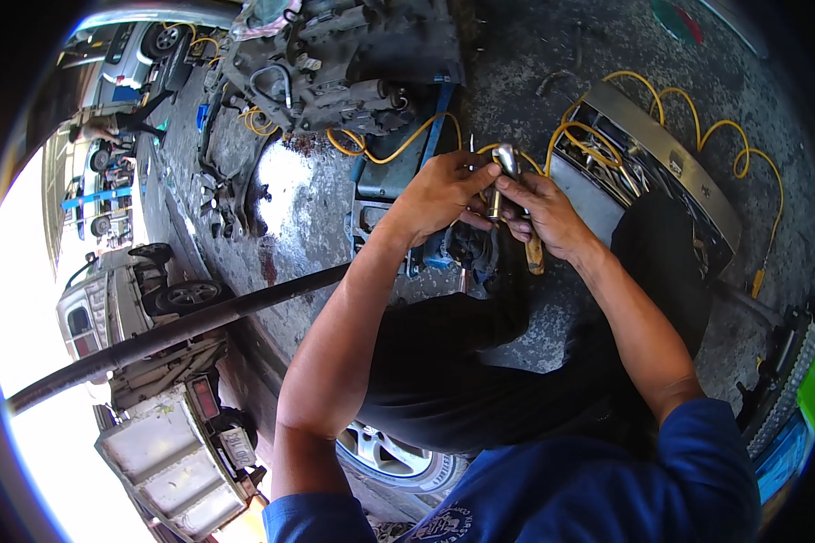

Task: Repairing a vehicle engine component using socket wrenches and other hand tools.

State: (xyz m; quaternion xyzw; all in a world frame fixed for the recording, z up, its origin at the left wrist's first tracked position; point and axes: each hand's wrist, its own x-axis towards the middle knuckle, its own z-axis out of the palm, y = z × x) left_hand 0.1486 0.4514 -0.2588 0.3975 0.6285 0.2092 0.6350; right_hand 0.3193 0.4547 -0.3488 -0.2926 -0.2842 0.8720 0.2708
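Observation:
Both hands meet in front of me around a chrome socket wrench (pixel 507 161), its round head up and a socket (pixel 495 204) pointing down. My left hand (pixel 437 195) is closed, thumb and fingers pinching at the wrench head and socket. From the other side my right hand (pixel 550 215) is closed around the tool, its thumb beside the head. Below the right fingers a yellowish handle end (pixel 535 257) sticks out; whether it belongs to the wrench I cannot tell. Beneath the hands are dark metal parts (pixel 469 246) beside a blue-framed stand (pixel 385 185).
A large greasy engine or gearbox assembly (pixel 335 77) lies ahead. An open metal toolbox (pixel 688 167) full of tools stands to the right, crossed by a coiled yellow hose (pixel 743 127). A long dark pole (pixel 181 326) crosses on the left. Oil wets the floor (pixel 285 185). Vehicles stand farther left.

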